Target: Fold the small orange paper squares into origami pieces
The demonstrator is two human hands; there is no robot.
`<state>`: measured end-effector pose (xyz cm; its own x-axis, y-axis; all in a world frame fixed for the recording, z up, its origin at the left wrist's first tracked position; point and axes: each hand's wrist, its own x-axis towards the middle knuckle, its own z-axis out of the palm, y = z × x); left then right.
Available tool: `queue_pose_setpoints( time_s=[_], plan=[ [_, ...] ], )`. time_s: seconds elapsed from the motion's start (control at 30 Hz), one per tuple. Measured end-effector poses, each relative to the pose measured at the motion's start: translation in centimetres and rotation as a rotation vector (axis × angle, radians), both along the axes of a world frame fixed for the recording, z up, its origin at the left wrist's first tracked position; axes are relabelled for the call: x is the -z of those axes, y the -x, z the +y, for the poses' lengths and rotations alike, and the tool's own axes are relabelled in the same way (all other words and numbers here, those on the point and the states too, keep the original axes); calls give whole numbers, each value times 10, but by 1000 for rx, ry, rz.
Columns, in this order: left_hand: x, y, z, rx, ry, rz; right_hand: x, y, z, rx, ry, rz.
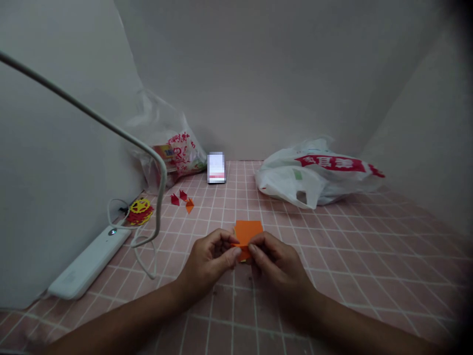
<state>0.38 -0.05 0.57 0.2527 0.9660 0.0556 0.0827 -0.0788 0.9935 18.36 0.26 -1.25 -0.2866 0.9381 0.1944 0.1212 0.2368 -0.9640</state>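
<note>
An orange sheet of paper [249, 230], with a fold along its near edge, is held up between my two hands above the tiled surface. My left hand [212, 259] pinches its left near corner between thumb and fingers. On the opposite side, my right hand [279, 259] grips the right near corner, thumb on top. A yellowish edge peeks out beneath and beside the orange paper; what it belongs to is unclear. Farther off to the left lie small folded paper pieces, two red [175, 199] and one orange [189, 205].
At left are a white power strip-like box [88, 264], a looping white cable [160, 197] and a stack of yellow and red cut-outs [140, 211]. A phone [216, 167] stands at the back between a clear plastic bag [166, 123] and a white plastic bag [288, 175]. Pink tiles [354, 276] spread around.
</note>
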Motion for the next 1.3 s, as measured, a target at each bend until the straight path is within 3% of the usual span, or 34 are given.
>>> queue_pose_setpoints(
  time_s=[0.33,0.5,0.8,1.13,1.3],
  plan=[
    [1,0,4,24,117,-66,3,-2,2,17,-185,-146],
    [-1,0,5,44,151,-74,0,-3,2,8,-109,-114],
    [2,0,5,18,135,-33,10,0,4,-65,171,123],
    [0,1,4,11,-34,117,7,0,5,-109,175,154],
    [1,1,3,16,-74,96,4,1,4,-85,143,134]
  ],
)
